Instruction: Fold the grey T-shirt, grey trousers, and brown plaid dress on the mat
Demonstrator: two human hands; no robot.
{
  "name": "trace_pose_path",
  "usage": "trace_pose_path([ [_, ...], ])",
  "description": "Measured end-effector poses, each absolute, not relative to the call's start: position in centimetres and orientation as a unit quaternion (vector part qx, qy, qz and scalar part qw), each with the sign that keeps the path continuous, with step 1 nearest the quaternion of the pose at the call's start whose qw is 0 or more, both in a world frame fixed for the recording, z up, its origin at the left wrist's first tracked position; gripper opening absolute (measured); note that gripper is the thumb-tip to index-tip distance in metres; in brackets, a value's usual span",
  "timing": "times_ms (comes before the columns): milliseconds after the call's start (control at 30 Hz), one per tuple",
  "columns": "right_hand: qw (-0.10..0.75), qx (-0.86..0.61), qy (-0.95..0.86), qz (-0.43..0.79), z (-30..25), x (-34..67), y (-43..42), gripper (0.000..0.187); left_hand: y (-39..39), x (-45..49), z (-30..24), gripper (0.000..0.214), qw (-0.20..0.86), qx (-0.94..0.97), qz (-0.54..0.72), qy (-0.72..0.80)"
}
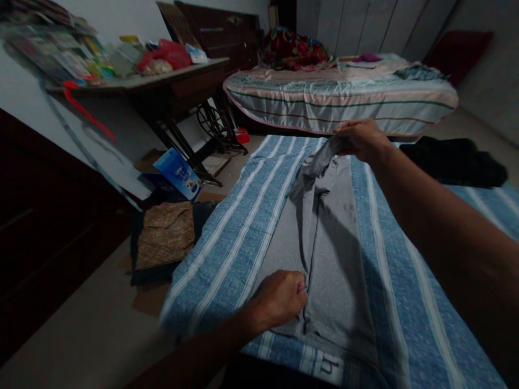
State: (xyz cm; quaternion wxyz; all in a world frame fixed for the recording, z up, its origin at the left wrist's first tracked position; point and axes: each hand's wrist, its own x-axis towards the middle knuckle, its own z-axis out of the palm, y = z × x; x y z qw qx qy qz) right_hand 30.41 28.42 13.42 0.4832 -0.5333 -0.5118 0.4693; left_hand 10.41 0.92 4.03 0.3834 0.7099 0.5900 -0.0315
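A pair of grey trousers (336, 232), as far as its two long panels show, lies lengthwise on a blue and white striped cloth (239, 221). At the far end my right hand (360, 141) pinches the bunched grey fabric and holds it raised off the cloth. My left hand (284, 294) is closed in a fist near the closer end, at the seam between the two panels. A fold of grey fabric runs from the raised end down to this fist. What the left fingers hold is partly hidden.
Black folded clothing (454, 161) lies at right. On the floor at left sit brown checked cloth (166, 235) and a blue box (177, 174). A sewing-machine table (190, 75) holds bags and clutter. Behind stands a bed (340, 102) with a red floral blanket (294, 49).
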Motion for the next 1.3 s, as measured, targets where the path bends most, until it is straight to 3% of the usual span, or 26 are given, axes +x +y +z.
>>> trace_pose_path([
  [200,0.533,-0.510,-0.500,0.453,14.9,30.4,29.4,0.013,0.7,10.9,3.1,0.016,0.370,0.706,0.000,0.605],
  [467,0.488,-0.556,-0.494,0.457,11.0,31.7,28.7,0.009,0.3,10.4,3.4,0.038,0.363,0.747,0.000,0.557],
  [867,0.455,-0.602,-0.456,0.472,8.2,34.7,27.4,0.013,-0.4,9.1,4.0,0.019,0.352,0.809,-0.045,0.468],
  [1133,0.427,-0.667,-0.411,0.451,3.5,35.8,27.5,0.019,0.1,8.2,3.2,0.008,0.363,0.826,-0.039,0.430],
  [1300,0.421,-0.671,-0.402,0.460,2.7,36.4,28.0,0.023,1.6,8.4,1.8,0.023,0.240,0.832,0.073,0.494],
])
